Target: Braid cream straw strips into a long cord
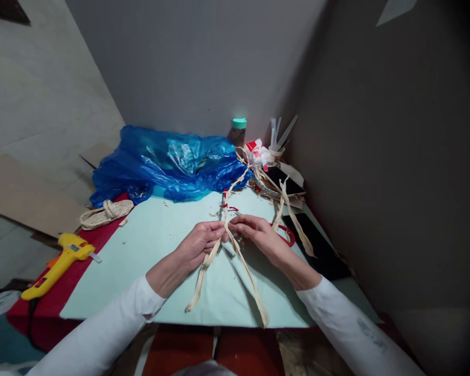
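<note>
Looks to me like the step here is twisting or plaiting the long, pale tan cord of dry, papery fibre (238, 180). If so, I'd pinch right at the point where the strands split, hold light tension against the far end, and give each turn the same snugness. Dry fibre like this probably cracks or frays if you yank it, so go gentle. I'd also watch that the two flat, loose tan tails (250, 274) don't tangle.

As for where it sits: the cord runs from the far clutter toward the person, past some small red ties (233, 209), right in between the hands. The left hand (203, 240) has it pinched between thumb and fingers, just above the split. The right hand (258, 235) is just beside it, fingers curled in close; can't tell if it's actually gripping a strand. Both tails hang down toward the near edge of the mint-covered table (121, 292).
</note>
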`<state>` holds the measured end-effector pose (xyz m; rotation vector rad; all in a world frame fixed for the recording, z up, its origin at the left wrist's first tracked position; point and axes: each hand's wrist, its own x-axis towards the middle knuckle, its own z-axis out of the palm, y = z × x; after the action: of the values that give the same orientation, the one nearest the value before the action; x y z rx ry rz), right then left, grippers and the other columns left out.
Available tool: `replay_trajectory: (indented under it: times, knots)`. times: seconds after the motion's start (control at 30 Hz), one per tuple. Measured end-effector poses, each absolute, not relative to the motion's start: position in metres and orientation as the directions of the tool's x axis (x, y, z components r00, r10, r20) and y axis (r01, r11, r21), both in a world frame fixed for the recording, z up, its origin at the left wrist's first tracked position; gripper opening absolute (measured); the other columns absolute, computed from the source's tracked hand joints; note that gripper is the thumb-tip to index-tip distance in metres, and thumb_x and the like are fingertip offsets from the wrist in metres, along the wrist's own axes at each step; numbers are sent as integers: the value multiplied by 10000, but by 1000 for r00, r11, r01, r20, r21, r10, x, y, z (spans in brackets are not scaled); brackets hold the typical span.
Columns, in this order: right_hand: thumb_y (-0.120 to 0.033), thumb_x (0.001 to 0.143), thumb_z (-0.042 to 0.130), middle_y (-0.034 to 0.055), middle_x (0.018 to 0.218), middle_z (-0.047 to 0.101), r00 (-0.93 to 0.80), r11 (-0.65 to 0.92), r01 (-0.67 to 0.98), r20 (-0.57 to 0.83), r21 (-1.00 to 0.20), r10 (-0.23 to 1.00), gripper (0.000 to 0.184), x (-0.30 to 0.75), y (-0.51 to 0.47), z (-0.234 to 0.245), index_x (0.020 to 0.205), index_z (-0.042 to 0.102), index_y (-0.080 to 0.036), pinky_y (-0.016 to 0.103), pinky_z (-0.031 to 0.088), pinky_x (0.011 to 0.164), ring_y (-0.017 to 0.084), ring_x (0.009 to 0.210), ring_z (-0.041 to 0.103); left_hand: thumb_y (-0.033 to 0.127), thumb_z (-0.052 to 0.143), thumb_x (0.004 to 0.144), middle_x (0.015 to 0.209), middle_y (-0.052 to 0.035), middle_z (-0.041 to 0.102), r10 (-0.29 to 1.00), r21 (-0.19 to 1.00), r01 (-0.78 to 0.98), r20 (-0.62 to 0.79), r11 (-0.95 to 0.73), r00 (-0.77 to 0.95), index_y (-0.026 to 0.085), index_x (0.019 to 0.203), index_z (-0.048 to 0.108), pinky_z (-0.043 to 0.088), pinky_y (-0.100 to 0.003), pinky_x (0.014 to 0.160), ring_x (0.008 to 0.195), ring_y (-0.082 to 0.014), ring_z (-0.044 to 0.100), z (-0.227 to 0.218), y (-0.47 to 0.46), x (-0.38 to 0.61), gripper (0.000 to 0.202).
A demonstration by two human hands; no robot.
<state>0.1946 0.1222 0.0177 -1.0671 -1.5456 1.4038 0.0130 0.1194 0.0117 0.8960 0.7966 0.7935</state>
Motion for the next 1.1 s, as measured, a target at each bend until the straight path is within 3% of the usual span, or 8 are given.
replay_trajectory:
  times: [0.13, 0.27, 0.5, 0.67, 0.77, 0.9, 1.1]
  knots:
    - [-286, 741, 711, 37, 798, 636, -508, -294, -226, -145, -929, 849, 303, 188, 126, 7, 997, 679, -127, 213, 404, 596, 90, 632, 531, 287, 684, 762, 683, 7, 497, 836, 866, -284, -234, 411, 497, 100, 1027, 645, 88, -189, 405, 438, 1, 143, 12, 117, 14, 326]
    - [-291, 688, 764, 41, 750, 644, -497, -373, -231, -221, -899, 839, 306, 185, 122, 8, 924, 713, -104, 208, 406, 579, 79, 598, 525, 295, 702, 754, 672, 22, 494, 846, 859, -318, -216, 402, 487, 129, 1195, 585, 103, -177, 403, 439, -1, 160, 10, 115, 15, 485]
    - [-320, 731, 705, 28, 707, 636, -447, -213, -131, -134, -968, 885, 246, 186, 123, 4, 852, 713, -106, 190, 294, 470, 49, 510, 421, 232, 719, 725, 613, 61, 451, 827, 839, -272, -315, 472, 465, 147, 1209, 566, 125, -166, 388, 414, 0, 180, 12, 114, 15, 514]
    - [-349, 786, 633, 16, 717, 596, -463, -75, 29, -80, -997, 883, 243, 187, 128, 3, 795, 664, -109, 204, 315, 496, 65, 532, 406, 224, 717, 716, 600, 65, 441, 810, 842, -210, -364, 497, 461, 145, 1209, 572, 122, -177, 383, 404, -3, 200, 18, 116, 15, 520]
    - [-324, 841, 564, 4, 711, 576, -489, 89, 163, -2, -983, 872, 221, 190, 129, 5, 782, 623, -120, 213, 334, 539, 79, 563, 427, 208, 692, 724, 583, 74, 421, 791, 842, -191, -362, 504, 493, 140, 1187, 574, 101, -185, 384, 404, -4, 171, 20, 116, 15, 483]
    - [-260, 888, 486, 12, 755, 602, -448, 344, 448, 125, -825, 885, 168, 191, 122, 11, 804, 576, -144, 234, 357, 629, 114, 660, 497, 211, 651, 734, 583, 67, 447, 797, 861, -198, -315, 468, 515, 126, 1065, 578, 88, -186, 386, 403, -3, 166, 19, 115, 16, 349]
    - [-171, 881, 471, 46, 787, 600, -415, 471, 756, 224, -456, 882, 90, 186, 112, 16, 883, 558, -148, 259, 337, 622, 148, 685, 503, 251, 632, 734, 582, 33, 535, 878, 923, -101, -313, 371, 363, 145, 826, 515, 91, -172, 370, 373, -6, 241, 11, 113, 18, 182]
